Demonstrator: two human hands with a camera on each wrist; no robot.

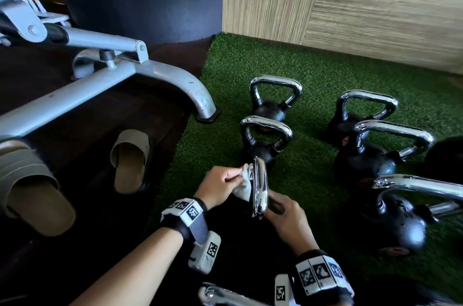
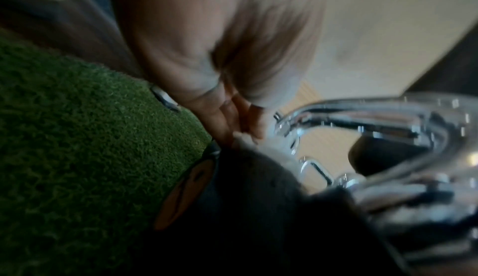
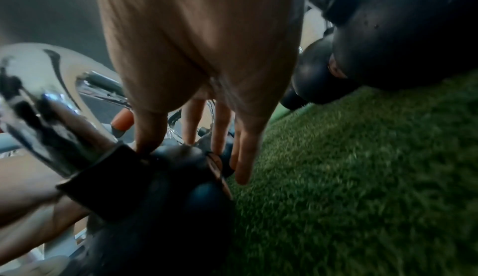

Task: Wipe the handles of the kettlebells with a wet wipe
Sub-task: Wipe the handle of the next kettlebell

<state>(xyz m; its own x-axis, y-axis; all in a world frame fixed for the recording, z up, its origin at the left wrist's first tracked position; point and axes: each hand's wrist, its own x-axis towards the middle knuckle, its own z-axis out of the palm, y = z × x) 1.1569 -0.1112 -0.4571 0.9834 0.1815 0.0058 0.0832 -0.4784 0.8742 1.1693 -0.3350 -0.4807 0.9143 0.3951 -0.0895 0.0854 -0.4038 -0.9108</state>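
Note:
The nearest kettlebell's chrome handle [image 1: 260, 186] stands edge-on between my hands on the green turf [image 1: 313, 75]. My left hand [image 1: 220, 184] pinches a crumpled white wet wipe [image 1: 244, 186] and holds it against the handle's left side. In the left wrist view the fingertips [image 2: 240, 133] press the wipe [image 2: 261, 147] where the handle [image 2: 388, 121] meets the black body. My right hand [image 1: 284, 215] is on the right, its fingers [image 3: 243, 157] straight and touching the black body [image 3: 165, 188] by the handle's base [image 3: 51, 88].
Several more chrome-handled kettlebells [image 1: 269, 135] [image 1: 367, 102] [image 1: 393, 140] stand on the turf ahead and to the right. A grey bench frame [image 1: 150, 75] and two beige slippers [image 1: 130, 160] lie to the left on dark flooring. A wood-pattern wall [image 1: 375, 4] closes the back.

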